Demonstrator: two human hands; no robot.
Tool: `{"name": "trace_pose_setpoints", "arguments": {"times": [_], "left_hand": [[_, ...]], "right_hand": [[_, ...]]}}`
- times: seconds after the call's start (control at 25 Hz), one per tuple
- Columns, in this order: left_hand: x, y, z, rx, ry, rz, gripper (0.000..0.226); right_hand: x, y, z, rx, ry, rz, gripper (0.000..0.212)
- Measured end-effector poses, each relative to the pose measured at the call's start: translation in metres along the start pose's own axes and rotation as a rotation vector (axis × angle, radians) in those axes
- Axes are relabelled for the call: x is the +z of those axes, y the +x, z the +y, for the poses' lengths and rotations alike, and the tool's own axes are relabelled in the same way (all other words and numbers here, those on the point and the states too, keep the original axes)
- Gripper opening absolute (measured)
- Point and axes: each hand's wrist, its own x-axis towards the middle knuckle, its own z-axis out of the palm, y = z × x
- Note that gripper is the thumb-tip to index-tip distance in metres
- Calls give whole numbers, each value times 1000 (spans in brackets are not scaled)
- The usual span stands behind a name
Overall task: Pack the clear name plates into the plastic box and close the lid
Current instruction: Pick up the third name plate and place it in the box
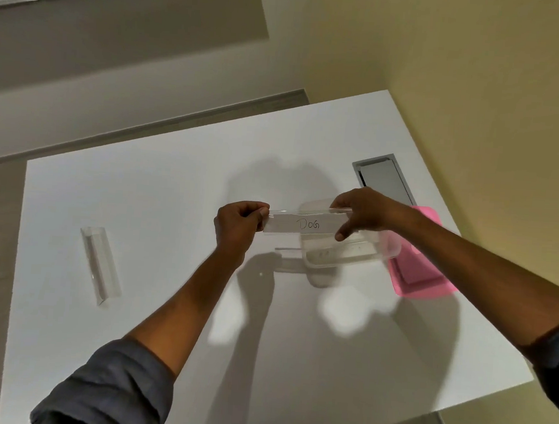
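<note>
I hold a clear name plate (303, 224) with a paper insert reading "DOG" level above the table, one end in each hand. My left hand (237, 223) pinches its left end; my right hand (359, 214) grips its right end. The plate hangs over the near-left rim of the open clear plastic box (381, 252). Something clear lies inside the box, but I cannot tell what. A second clear name plate (101, 264) lies on the table far to the left. The pink lid (423, 271) lies flat just right of the box.
The white table (174, 188) ends at a wall on the right. A metal cable hatch (384, 179) is set into the tabletop behind the box. A clear strip (287, 250) lies just left of the box.
</note>
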Motion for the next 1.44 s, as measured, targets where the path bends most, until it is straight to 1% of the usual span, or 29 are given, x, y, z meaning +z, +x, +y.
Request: {"name": "trace_pose_setpoints", "arguments": {"times": [0.12,0.24,0.32,0.44,0.52,0.6,0.76,0.88,1.0,1.12,1.16,1.32,1.44], "left_hand": [[28,-5,6,-3,25,-14,23],[50,-8,8,-2,55,-22,26],[60,-10,9,-1,78,-16,29],[73,-11,10,4,105,-1,28],[81,-12,11,6,103,4,25],[89,-13,11,9,108,-3,23],[101,-15,13,11,211,-1,13],[105,-15,15,10,302,-16,18],[110,-15,21,46,444,-85,22],[115,-15,30,54,691,-162,23],[117,-15,32,43,734,-194,24],[126,-15,33,-23,775,-293,26],[135,-15,30,-60,792,-307,28]], "right_hand": [[3,-4,18,-69,-204,8,73],[6,-10,34,-73,-308,52,73],[6,-12,41,-77,-284,57,69],[5,-12,53,-100,-232,58,53],[6,-12,60,-105,-246,101,46],[7,-11,66,-102,-270,155,46],[14,-5,75,-107,-305,232,45],[22,2,80,-94,-308,259,46],[30,7,83,-85,-339,271,42],[35,11,83,-76,-397,268,36],[36,12,83,-68,-430,263,33],[47,16,80,-43,-542,264,26],[54,21,80,-27,-586,258,25]]}}
